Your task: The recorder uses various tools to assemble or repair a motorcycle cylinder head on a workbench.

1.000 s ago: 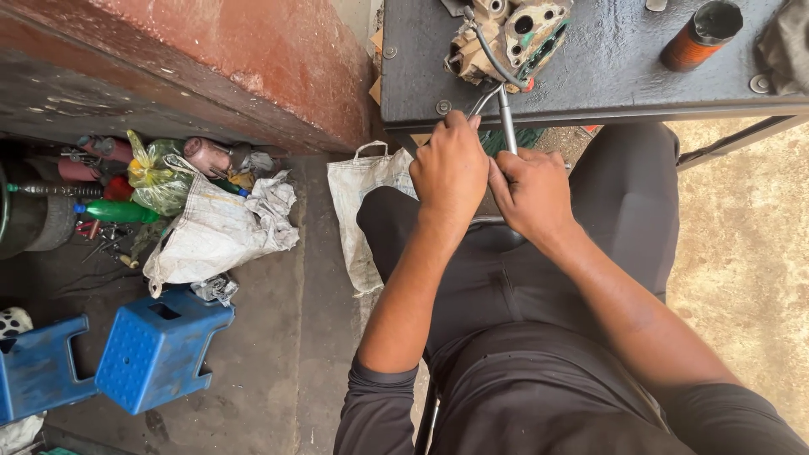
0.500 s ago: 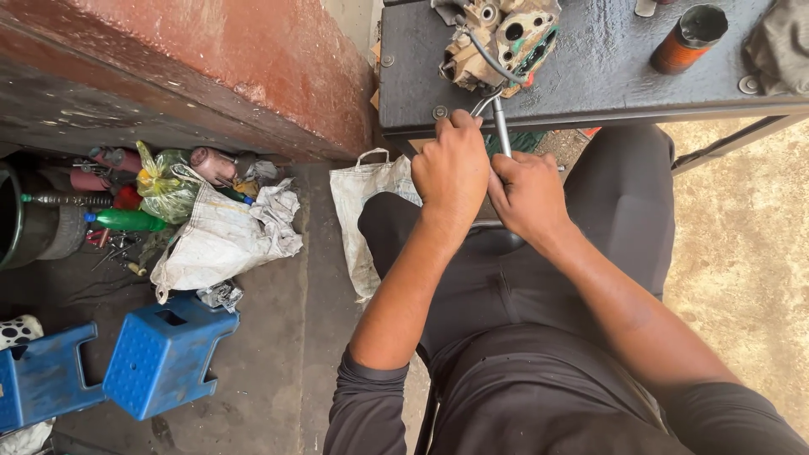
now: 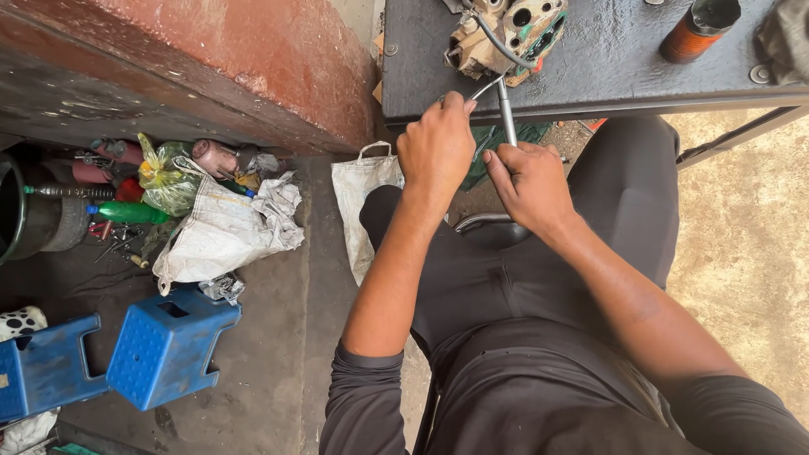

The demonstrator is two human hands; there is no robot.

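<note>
- My right hand (image 3: 529,184) fingers grip the metal rod (image 3: 506,112); left hand (image 3: 436,147) pinches a thin wire (image 3: 482,88) beside it.
- Engine part (image 3: 506,34) sits on the tabletop (image 3: 607,67) just past my fingers.
- Risk: rod slipping off the part, jabbing my left fingers.

A dark metal workbench (image 3: 624,72) is carrying a grimy engine part (image 3: 506,34), an orange can (image 3: 698,29) and a grey rag (image 3: 784,38). The concrete floor (image 3: 278,354) is bearing blue plastic stools (image 3: 164,345), a white sack (image 3: 223,232) and a white bag (image 3: 358,202).
</note>
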